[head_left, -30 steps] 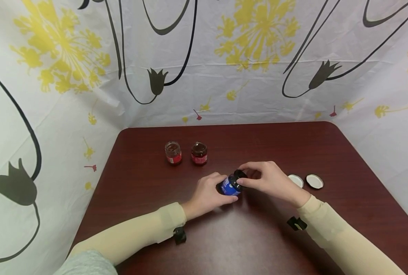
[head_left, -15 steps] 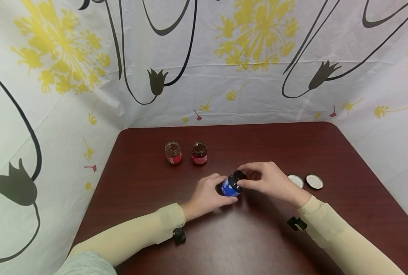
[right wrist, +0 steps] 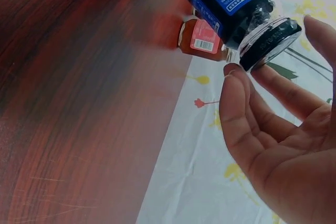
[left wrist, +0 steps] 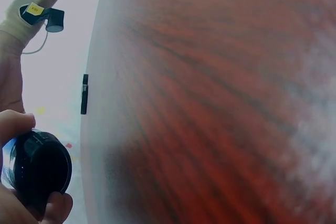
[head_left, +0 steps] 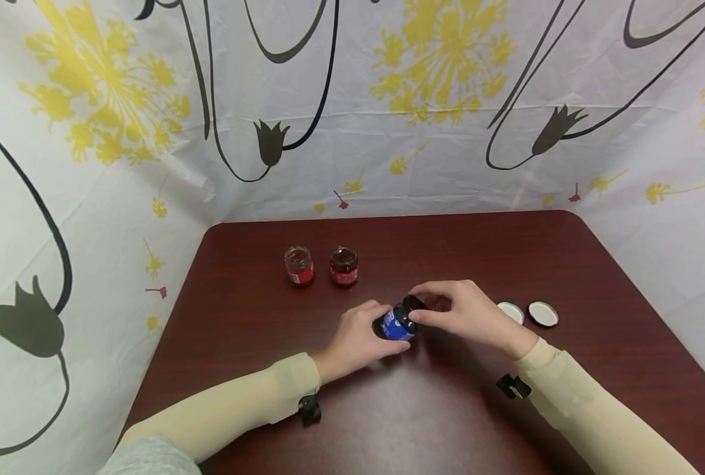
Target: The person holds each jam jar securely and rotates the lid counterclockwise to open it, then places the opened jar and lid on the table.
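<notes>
My left hand grips a dark glass jar with a blue label, thumb on the near side and fingers behind. The jar is tilted above the table, its mouth end towards the right. My right hand holds the black lid at that end between thumb and fingertips. In the right wrist view the lid sits at the jar's mouth, with fingertips at its lower rim and the thumb beside it. From the left wrist, the jar's dark bottom shows between the left thumb and fingers.
Two lidless glass jars with red labels, a clearer one and a darker one, stand at the back left of the brown table. To the right lie two lids, white undersides up: one partly behind the right hand, another beside it.
Both hands stay on the jar and lid in nearly the same place. The lid and right fingertips shift only very slightly; the jars and lids on the table stay put.
</notes>
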The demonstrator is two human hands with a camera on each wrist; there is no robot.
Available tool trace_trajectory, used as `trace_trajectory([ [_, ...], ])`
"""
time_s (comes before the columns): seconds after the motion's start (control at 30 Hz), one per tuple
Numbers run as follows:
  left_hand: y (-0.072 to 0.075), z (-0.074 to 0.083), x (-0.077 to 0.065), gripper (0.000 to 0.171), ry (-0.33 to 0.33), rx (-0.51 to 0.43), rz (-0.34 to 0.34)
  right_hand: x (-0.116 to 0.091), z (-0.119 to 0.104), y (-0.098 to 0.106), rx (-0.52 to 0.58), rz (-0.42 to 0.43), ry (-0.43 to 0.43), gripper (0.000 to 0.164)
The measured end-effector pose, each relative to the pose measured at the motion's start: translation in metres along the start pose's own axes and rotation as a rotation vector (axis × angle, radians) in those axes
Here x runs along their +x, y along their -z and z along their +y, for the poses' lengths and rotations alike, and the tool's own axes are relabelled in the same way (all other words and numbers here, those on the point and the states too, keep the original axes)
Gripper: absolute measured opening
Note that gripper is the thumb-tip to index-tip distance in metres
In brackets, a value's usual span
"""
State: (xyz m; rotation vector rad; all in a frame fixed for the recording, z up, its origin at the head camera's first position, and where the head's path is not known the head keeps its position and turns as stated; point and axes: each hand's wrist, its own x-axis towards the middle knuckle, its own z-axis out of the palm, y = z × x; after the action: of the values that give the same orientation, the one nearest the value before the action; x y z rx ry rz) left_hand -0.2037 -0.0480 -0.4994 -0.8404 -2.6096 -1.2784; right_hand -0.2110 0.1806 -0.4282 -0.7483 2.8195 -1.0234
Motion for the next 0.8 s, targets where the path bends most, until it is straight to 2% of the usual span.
trace_trajectory([
  [0.5, -0.0009, 0.0028, -0.0029, 0.05, -0.016, 0.048, 0.013, 0.0003, -0.0058, -0.0032, -0.048, 0.055, -0.1, 0.036],
  [0.8, -0.0016, 0.0038, -0.0035, 0.049, -0.011, 0.046, 0.001, -0.0008, -0.0063, -0.0043, -0.051, 0.06, -0.12, 0.037],
])
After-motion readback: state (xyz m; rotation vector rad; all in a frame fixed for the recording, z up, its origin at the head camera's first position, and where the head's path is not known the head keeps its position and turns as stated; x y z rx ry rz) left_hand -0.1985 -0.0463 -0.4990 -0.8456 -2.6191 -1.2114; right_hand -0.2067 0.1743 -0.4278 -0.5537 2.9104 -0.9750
